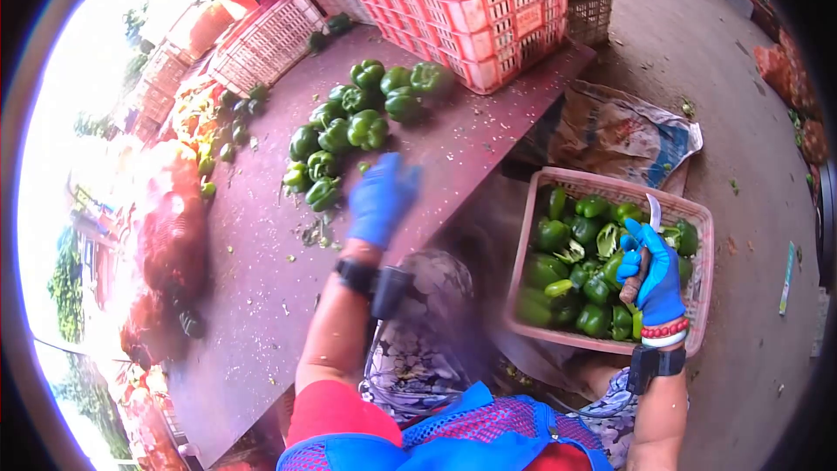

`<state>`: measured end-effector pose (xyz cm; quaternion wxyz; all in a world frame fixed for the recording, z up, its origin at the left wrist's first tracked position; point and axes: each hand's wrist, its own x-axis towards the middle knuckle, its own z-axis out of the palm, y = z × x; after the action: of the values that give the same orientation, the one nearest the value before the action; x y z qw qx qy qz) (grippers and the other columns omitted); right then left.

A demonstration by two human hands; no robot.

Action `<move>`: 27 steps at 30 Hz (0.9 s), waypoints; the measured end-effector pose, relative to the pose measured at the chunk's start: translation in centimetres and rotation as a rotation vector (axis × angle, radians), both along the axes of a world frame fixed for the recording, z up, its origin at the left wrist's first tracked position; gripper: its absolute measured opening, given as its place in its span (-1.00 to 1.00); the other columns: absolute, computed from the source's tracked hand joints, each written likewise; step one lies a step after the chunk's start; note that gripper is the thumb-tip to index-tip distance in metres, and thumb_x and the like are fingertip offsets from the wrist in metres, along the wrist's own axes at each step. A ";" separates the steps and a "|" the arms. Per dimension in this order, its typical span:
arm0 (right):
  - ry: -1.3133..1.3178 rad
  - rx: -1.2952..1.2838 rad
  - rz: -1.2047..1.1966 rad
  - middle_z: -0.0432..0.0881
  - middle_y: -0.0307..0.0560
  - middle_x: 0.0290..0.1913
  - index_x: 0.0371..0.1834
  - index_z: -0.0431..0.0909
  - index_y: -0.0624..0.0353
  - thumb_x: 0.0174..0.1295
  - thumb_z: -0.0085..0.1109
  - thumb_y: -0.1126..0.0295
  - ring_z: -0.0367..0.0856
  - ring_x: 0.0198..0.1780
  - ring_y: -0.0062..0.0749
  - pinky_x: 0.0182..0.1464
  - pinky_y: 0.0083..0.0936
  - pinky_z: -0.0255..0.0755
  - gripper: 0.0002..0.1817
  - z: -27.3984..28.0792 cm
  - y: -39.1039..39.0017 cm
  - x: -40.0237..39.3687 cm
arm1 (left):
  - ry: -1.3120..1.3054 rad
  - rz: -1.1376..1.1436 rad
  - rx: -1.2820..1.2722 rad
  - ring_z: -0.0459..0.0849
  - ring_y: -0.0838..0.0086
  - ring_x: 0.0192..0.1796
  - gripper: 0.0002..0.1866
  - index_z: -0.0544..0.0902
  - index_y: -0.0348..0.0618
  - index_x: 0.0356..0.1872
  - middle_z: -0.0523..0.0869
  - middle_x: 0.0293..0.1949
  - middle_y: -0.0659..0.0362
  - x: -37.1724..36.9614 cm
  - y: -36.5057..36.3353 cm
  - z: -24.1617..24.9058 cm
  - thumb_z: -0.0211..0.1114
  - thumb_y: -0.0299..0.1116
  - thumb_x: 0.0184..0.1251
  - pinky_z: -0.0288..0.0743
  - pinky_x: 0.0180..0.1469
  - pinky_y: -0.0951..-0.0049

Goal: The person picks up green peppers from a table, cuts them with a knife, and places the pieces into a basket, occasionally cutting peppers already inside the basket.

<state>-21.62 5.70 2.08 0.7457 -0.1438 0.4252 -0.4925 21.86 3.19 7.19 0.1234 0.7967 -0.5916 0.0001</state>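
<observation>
Two hands, well apart, both in blue gloves. My left hand [384,196] is out over the table, just beside the nearest green peppers [366,129]; it's blurred, and I can't tell whether the fingers are closed on anything. My right hand [660,277] is clamped round the wooden handle of a small knife [637,279], curved blade pointing up and away from me, over the right part of a low pink crate [628,189].

So, the peppers: one loose group sits on the reddish table [261,253], beyond the left hand, glossy and packed side by side. More lie in the low crate under the knife, heaped together, a small paler pepper [559,288] among them, a few showing light green cut or torn faces.

Moving outward now: bits of debris are scattered across the tabletop. A tall red-and-white crate [514,30] stands at the table's far corner, near the pepper group. Over on the left, bulging mesh sacks [174,218] line the table edge, with more peppers [240,133] near them and a tilted crate [270,39] behind. A crumpled, stained sack [628,131] lies just past the low crate, on the grey ground [732,122]. Close in, I've got a floral cloth [418,331] over the legs and a blue mesh vest [475,432].
</observation>
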 end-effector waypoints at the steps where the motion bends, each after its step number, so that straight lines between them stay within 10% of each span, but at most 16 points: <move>1: 0.082 -0.023 0.007 0.63 -0.17 -0.26 0.20 0.57 0.22 0.45 0.17 0.15 0.50 -0.48 -0.58 -0.45 -0.57 0.46 -0.58 -0.1 -0.1 0.4 | -0.097 0.135 -0.125 0.73 -0.08 -0.12 -0.60 0.61 -0.18 -0.14 0.75 -0.20 -0.14 6.0 0.5 -2.0 0.27 0.00 0.33 0.59 -0.07 -0.01; 4: 0.207 -0.015 0.034 0.64 -0.17 -0.31 0.09 0.61 0.19 0.41 0.22 0.16 0.51 -0.48 -0.56 -0.46 -0.55 0.49 -0.64 -1.1 0.1 1.8 | -0.249 0.233 -0.040 0.66 -0.22 0.01 -0.44 0.60 -0.23 0.07 0.69 -0.03 -0.27 18.5 3.0 -5.5 0.31 0.03 0.23 0.57 0.02 -0.02; 6: 0.213 0.068 0.057 0.63 -0.19 -0.37 -0.08 0.60 0.14 0.36 0.29 0.14 0.53 -0.48 -0.54 -0.47 -0.52 0.51 -0.70 -0.7 0.3 3.1 | 0.101 0.201 -0.128 0.73 -0.13 -0.13 -0.49 0.57 -0.21 -0.02 0.74 -0.18 -0.22 24.2 2.4 -10.7 0.39 0.00 0.20 0.59 -0.08 -0.01; 11: 0.193 0.035 0.083 0.66 -0.19 -0.26 0.00 0.58 0.16 0.39 0.25 0.13 0.57 -0.43 -0.54 -0.40 -0.57 0.54 -0.67 -1.0 0.1 4.3 | 0.102 0.453 -0.229 0.76 -0.02 -0.11 -0.36 0.48 -0.28 0.09 0.76 -0.16 -0.17 21.3 -0.9 -10.8 0.47 -0.09 0.06 0.59 -0.04 0.05; 16: 0.082 -0.050 0.295 0.68 -0.16 -0.28 0.00 0.64 0.22 0.42 0.23 0.11 0.61 -0.43 -0.54 -0.40 -0.55 0.51 -0.63 -1.1 -0.3 5.5 | 0.449 -0.280 -0.346 0.66 0.44 -0.19 -0.41 0.42 -0.22 0.13 0.67 -0.19 0.13 6.3 -1.4 -2.1 0.51 -0.38 0.09 0.60 -0.05 0.37; 17: 0.082 -0.073 0.348 0.68 -0.16 -0.23 0.11 0.61 0.20 0.42 0.23 0.09 0.61 -0.39 -0.54 -0.38 -0.54 0.52 -0.58 -0.7 -0.2 6.2 | 0.771 -0.439 -0.213 0.65 0.41 -0.12 -0.30 0.37 -0.23 0.22 0.65 -0.10 0.10 0.4 -0.8 0.4 0.54 -0.37 0.05 0.59 0.02 0.34; 22: -0.029 -0.324 0.397 0.66 -0.21 0.05 0.45 0.37 0.13 0.37 0.30 0.08 0.62 -0.15 -0.57 -0.15 -0.55 0.54 -0.34 2.6 0.9 7.7 | 0.513 -1.149 -0.143 0.56 -0.09 0.24 0.12 0.10 -0.23 0.54 0.53 0.19 -0.17 -16.4 1.2 1.2 0.62 -0.36 -0.07 0.46 0.28 0.12; 27: 0.160 -0.384 0.203 0.58 -0.20 0.22 0.43 0.39 0.12 0.23 0.44 0.38 0.55 0.15 -0.57 0.08 -0.61 0.52 -0.32 4.1 1.8 3.7 | 1.627 -0.658 0.305 0.43 0.14 0.43 -0.02 0.07 -0.18 0.59 0.37 0.44 0.02 -17.6 1.2 -0.4 0.47 -0.21 0.26 0.38 0.43 0.14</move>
<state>-17.90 7.46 6.20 0.7141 -0.3639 0.3648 -0.4739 4.28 4.40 6.84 0.3916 0.3477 -0.5133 -0.6799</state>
